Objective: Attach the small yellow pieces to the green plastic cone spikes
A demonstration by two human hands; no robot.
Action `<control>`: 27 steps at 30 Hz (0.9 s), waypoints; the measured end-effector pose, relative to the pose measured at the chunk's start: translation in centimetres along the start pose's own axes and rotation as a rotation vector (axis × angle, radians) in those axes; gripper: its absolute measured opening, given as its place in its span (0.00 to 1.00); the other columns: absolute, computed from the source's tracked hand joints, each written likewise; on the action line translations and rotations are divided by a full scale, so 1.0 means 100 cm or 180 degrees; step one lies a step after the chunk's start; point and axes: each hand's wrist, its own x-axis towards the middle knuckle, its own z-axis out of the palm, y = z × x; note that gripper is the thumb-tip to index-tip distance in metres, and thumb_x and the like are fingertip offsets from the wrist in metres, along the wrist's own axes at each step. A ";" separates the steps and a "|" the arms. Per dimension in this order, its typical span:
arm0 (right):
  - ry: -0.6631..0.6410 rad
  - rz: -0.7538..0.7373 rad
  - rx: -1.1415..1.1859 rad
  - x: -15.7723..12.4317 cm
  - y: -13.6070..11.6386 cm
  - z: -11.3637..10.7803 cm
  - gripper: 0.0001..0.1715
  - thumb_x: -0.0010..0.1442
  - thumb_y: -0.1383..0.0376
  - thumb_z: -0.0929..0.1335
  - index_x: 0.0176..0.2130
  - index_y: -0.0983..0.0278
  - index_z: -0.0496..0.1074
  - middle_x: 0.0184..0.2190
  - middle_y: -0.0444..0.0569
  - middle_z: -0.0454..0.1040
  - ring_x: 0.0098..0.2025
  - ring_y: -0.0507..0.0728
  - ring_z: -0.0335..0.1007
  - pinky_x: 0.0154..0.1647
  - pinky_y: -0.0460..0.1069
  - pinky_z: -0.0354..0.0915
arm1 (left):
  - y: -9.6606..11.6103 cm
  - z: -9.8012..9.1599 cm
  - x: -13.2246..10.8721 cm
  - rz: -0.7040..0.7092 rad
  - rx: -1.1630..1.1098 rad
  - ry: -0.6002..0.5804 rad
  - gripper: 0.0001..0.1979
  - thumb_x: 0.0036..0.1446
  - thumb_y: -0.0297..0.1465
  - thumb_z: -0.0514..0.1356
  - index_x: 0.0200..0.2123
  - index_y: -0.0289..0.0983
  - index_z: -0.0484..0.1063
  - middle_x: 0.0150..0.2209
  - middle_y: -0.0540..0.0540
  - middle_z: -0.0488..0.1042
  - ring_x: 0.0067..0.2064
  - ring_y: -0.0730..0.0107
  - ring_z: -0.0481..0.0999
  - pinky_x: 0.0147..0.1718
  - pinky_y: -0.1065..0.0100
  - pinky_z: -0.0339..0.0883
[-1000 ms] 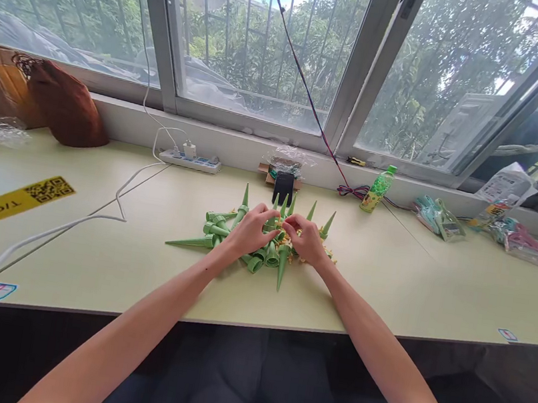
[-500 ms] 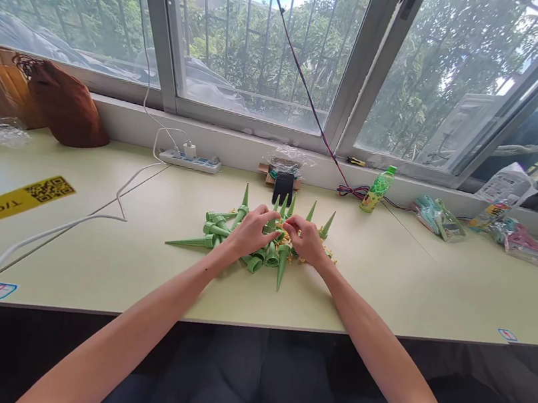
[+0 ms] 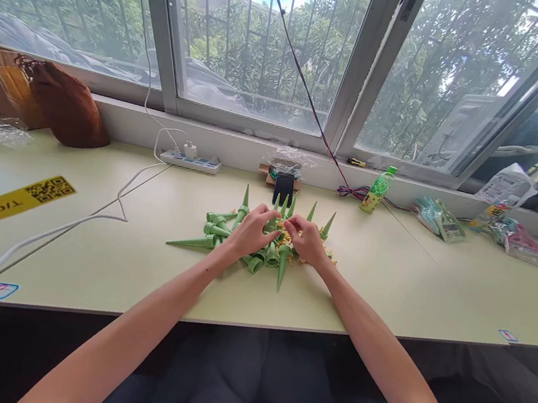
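Note:
A pile of green plastic watering spikes (image 3: 214, 228) lies in the middle of the table, some standing point up, others on their sides with threaded open ends showing. Small yellow pieces (image 3: 330, 256) are scattered at the pile's right side. My left hand (image 3: 250, 231) is over the middle of the pile, its thumb and fingers closed around a green watering spike, mostly covered by the hand. Facing it, my right hand (image 3: 308, 239) has thumb and forefinger pinched together close to the left fingertips. Whatever sits in that pinch is too small to make out.
Behind the pile stand a black phone-like object (image 3: 284, 188) and a small open box (image 3: 282, 165) with clear plastic. A green-capped bottle (image 3: 378, 189) is to the right, bagged items (image 3: 441, 219) beyond. A power strip (image 3: 191, 162) and white cable (image 3: 121, 196) lie left.
Both hands hold nearly the same place over the pile. Only a very slight shift of the right fingers shows.

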 end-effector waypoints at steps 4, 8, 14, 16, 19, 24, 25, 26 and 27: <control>0.0148 0.0106 -0.0081 0.000 0.002 -0.001 0.24 0.67 0.51 0.58 0.28 0.63 0.66 0.21 0.42 0.63 0.24 0.51 0.56 0.27 0.47 0.53 | 0.001 0.000 0.000 0.0056 -0.0063 -0.0014 0.16 0.56 0.34 0.63 0.49 0.39 0.70 0.39 0.48 0.66 0.25 0.78 0.65 0.32 0.68 0.66; 0.0274 0.0183 0.0004 0.001 0.003 -0.001 0.24 0.68 0.50 0.57 0.33 0.63 0.69 0.22 0.43 0.66 0.24 0.52 0.61 0.29 0.47 0.57 | 0.003 -0.001 0.000 0.0140 -0.0166 -0.0104 0.18 0.57 0.33 0.62 0.52 0.40 0.68 0.40 0.47 0.67 0.27 0.77 0.68 0.32 0.69 0.68; 0.0356 0.0204 0.0149 0.002 0.001 -0.003 0.23 0.67 0.49 0.58 0.41 0.63 0.70 0.30 0.47 0.73 0.27 0.53 0.66 0.30 0.47 0.61 | 0.009 -0.002 -0.001 0.0306 -0.0408 -0.0231 0.26 0.58 0.30 0.60 0.59 0.43 0.60 0.46 0.44 0.70 0.33 0.72 0.73 0.35 0.67 0.71; 0.0336 0.0138 0.0187 0.002 -0.001 -0.004 0.23 0.67 0.50 0.59 0.43 0.64 0.71 0.32 0.49 0.74 0.29 0.54 0.68 0.33 0.48 0.63 | 0.010 -0.002 -0.001 0.0363 -0.0494 -0.0268 0.27 0.59 0.29 0.59 0.61 0.43 0.57 0.47 0.43 0.71 0.37 0.69 0.74 0.38 0.65 0.72; 0.0317 -0.0004 0.0190 0.002 -0.004 -0.004 0.21 0.66 0.51 0.60 0.43 0.64 0.71 0.33 0.50 0.75 0.32 0.55 0.70 0.36 0.49 0.64 | 0.011 -0.003 -0.002 0.0366 -0.0616 -0.0355 0.28 0.60 0.28 0.58 0.62 0.43 0.55 0.46 0.43 0.71 0.40 0.67 0.74 0.41 0.64 0.72; 0.0340 -0.0088 0.0146 0.002 -0.004 -0.003 0.21 0.66 0.51 0.61 0.41 0.64 0.72 0.35 0.51 0.76 0.33 0.55 0.70 0.36 0.49 0.65 | 0.011 -0.003 -0.002 0.0314 -0.0699 -0.0402 0.28 0.60 0.28 0.57 0.62 0.43 0.54 0.45 0.43 0.70 0.40 0.68 0.75 0.41 0.64 0.72; 0.0343 -0.0077 0.0129 0.002 -0.004 -0.003 0.21 0.66 0.51 0.61 0.41 0.64 0.72 0.35 0.51 0.76 0.33 0.55 0.69 0.37 0.49 0.65 | 0.011 -0.003 -0.002 0.0332 -0.0693 -0.0404 0.28 0.60 0.28 0.57 0.62 0.43 0.54 0.45 0.43 0.70 0.40 0.68 0.75 0.41 0.64 0.72; 0.0349 -0.0061 0.0116 0.002 -0.004 -0.003 0.21 0.66 0.51 0.61 0.41 0.64 0.72 0.36 0.51 0.76 0.33 0.55 0.70 0.37 0.49 0.65 | 0.011 -0.003 -0.002 0.0353 -0.0677 -0.0398 0.28 0.60 0.28 0.57 0.62 0.43 0.54 0.45 0.43 0.70 0.41 0.67 0.75 0.41 0.64 0.72; 0.0361 -0.0044 0.0106 0.002 -0.004 -0.003 0.22 0.66 0.51 0.61 0.40 0.64 0.72 0.35 0.51 0.76 0.34 0.55 0.70 0.38 0.49 0.65 | 0.011 -0.003 -0.002 0.0371 -0.0649 -0.0388 0.27 0.60 0.28 0.57 0.61 0.43 0.54 0.46 0.43 0.70 0.42 0.67 0.74 0.41 0.64 0.72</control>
